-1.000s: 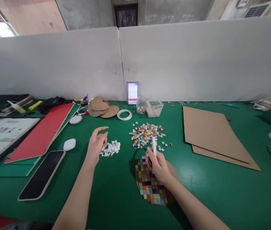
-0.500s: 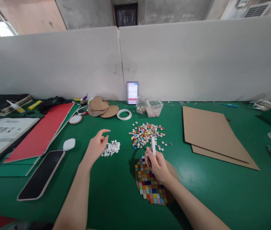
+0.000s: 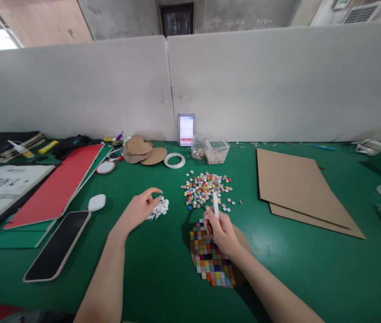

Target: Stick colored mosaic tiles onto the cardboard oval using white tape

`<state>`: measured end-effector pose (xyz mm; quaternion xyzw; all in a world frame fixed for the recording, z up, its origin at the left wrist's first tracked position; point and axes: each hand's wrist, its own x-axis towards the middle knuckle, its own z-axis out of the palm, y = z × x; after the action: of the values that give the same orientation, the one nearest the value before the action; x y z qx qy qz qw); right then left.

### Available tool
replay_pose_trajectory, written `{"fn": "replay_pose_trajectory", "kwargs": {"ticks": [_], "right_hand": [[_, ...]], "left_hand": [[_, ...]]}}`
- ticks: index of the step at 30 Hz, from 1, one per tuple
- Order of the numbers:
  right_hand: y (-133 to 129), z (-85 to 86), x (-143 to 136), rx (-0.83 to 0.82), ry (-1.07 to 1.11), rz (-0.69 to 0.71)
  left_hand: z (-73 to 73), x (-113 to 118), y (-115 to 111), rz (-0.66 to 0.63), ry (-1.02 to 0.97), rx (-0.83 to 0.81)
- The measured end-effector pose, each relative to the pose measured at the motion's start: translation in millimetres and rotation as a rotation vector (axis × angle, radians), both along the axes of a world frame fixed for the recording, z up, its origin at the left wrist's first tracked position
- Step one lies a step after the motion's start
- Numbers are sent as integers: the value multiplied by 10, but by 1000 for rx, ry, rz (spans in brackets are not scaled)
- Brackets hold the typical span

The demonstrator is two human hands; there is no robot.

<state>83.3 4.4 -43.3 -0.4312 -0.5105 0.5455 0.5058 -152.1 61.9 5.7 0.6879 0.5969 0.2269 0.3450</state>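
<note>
Counter (image 3: 163, 278), green, seen from where I stand. Cardboard sheets (image 3: 294, 184), overlapping, toward its right side. Cardboard disc (image 3: 243, 235), flat before the person, partly covered by rows of coloured tiles (image 3: 207, 258). Right hand (image 3: 222, 231), above the disc: grip closed around a white stick (image 3: 215, 204), raised at a slant, lower end hidden; in my judgement, busy at the tiles' upper part, where close rows call for a light touch. Left hand (image 3: 138, 211): grip narrow, fingertips slightly parted over white chips (image 3: 159, 210). Loose tiles (image 3: 203, 186), mixed colours, scattered just beyond the disc.
</note>
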Motion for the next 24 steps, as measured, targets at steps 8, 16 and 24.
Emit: {"fn": "replay_pose_trajectory", "kwargs": {"ticks": [8, 16, 24], "right_hand": [[-4, 47, 0, 21, -23, -5], [-1, 24, -2, 13, -21, -5], [-6, 52, 2, 33, -13, 10]], "left_hand": [[20, 3, -2, 4, -3, 44], [16, 36, -2, 27, -48, 37], [-2, 36, -11, 73, -94, -9]]}}
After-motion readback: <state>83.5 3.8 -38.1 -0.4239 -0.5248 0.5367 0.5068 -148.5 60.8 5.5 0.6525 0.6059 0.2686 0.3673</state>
